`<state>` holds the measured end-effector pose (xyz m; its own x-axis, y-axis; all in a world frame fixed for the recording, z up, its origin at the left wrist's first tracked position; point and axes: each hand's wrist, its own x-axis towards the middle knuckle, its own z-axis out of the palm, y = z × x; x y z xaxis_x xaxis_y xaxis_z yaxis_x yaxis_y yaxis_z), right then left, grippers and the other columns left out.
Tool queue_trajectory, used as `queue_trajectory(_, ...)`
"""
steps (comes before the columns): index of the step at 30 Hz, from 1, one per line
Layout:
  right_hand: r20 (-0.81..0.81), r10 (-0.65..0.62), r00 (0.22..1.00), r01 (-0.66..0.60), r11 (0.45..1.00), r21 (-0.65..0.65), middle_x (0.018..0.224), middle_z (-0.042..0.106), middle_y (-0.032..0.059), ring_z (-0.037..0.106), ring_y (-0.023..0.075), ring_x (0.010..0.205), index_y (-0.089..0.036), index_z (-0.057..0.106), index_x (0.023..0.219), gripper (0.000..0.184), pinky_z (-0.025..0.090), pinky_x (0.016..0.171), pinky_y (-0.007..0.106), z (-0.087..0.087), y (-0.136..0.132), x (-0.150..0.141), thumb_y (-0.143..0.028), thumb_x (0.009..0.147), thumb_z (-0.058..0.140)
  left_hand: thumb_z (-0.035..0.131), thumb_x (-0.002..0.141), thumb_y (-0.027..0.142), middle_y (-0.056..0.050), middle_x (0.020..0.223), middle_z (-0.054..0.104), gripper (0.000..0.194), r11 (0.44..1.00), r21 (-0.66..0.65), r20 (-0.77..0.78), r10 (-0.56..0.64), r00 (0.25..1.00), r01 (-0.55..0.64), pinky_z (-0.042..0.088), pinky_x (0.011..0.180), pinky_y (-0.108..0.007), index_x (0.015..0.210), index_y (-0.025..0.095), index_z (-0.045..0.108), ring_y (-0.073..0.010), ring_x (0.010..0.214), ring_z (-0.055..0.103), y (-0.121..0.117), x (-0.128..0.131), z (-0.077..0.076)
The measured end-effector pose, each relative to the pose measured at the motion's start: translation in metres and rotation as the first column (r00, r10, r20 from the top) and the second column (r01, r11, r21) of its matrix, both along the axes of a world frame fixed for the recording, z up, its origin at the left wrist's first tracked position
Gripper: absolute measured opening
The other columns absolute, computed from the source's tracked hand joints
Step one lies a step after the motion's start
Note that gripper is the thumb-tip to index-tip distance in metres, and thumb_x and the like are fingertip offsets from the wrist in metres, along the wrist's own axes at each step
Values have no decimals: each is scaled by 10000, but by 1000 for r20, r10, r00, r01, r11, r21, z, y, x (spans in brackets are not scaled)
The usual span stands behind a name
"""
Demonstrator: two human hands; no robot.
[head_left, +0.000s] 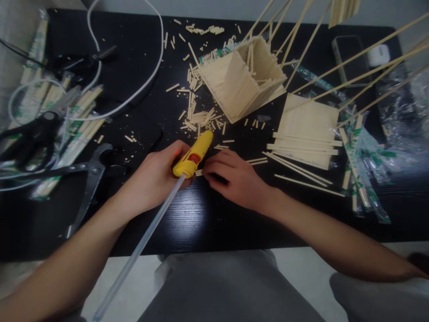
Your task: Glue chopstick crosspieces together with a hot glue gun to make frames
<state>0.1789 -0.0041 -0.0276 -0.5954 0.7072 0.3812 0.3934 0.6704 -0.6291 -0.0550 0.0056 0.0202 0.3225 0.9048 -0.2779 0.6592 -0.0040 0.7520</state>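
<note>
My left hand (161, 172) is wrapped around a yellow hot glue gun (197, 150), its nozzle pointing away from me. A long clear glue stick (144, 241) sticks out of its back end toward me. Close by on the right, my right hand (234, 176) is curled, fingertips pinched on the pale end of a thin wooden stick (199, 172); the hand covers most of it. Beyond both hands stands a box built of wooden sticks (248, 76) on a flat stick base (212, 76). A flat stick panel (304, 125) lies to the right, with loose sticks (301, 170) on and before it.
Cut stick pieces (201, 117) litter the black table (134, 36). On the left are pliers (92, 174), black-handled scissors (33, 134), packaged sticks (73, 143) and a white cable (134, 96). Long sticks (355, 67) jut across the right, near a phone (351, 60) and plastic wrappers (372, 156).
</note>
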Motion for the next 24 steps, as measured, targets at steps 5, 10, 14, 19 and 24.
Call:
queue_trajectory(5, 6, -9, 1000, 9, 1000, 10, 1109, 776, 90, 704, 254, 1079, -218, 742, 1022, 128, 572, 992, 447, -1, -1, 0, -143, 1038, 640, 713, 810, 468, 20, 861, 687, 301, 999, 8, 4, -32, 999, 32, 443, 686, -285, 954, 230, 600, -189, 770, 625, 0, 0, 1)
queue_trajectory(10, 4, 0, 1000, 0, 999, 32, 1094, 775, 99, 695, 255, 1067, -199, 738, 1017, 112, 569, 984, 443, -2, -1, 0, -137, 1036, 646, 717, 842, 418, 28, 893, 685, 264, 999, 14, 23, -51, 998, 50, 453, 714, -278, 986, 225, 608, -180, 799, 633, -1, -3, -4)
queue_trajectory(14, -8, 11, 1000, -11, 999, 34, 1086, 771, 101, 695, 242, 1033, -188, 733, 1015, 110, 566, 966, 425, -2, 0, 0, -133, 1039, 642, 766, 817, 414, 21, 942, 703, 324, 1000, 10, 76, 6, 997, -7, 488, 726, -283, 1050, 238, 625, -193, 841, 654, 2, -11, 3)
queue_trajectory(19, -16, 25, 1000, -25, 1000, 5, 1090, 771, 105, 685, 236, 1019, -182, 737, 1020, 123, 561, 983, 441, -2, 0, -1, -128, 1042, 629, 766, 802, 455, -21, 1053, 727, 418, 985, 98, 24, 137, 990, -139, 527, 794, -348, 1127, 251, 599, -228, 922, 663, 7, -31, 24)
queue_trajectory(24, -26, 14, 1000, -13, 1000, 19, 1063, 770, 94, 687, 223, 996, -174, 735, 1008, 123, 557, 975, 423, -4, 0, -2, -121, 1043, 630, 668, 800, 480, -47, 1075, 698, 482, 965, 250, -327, 164, 931, -82, 493, 795, -417, 1215, 254, 574, -274, 895, 659, 11, -48, 24)
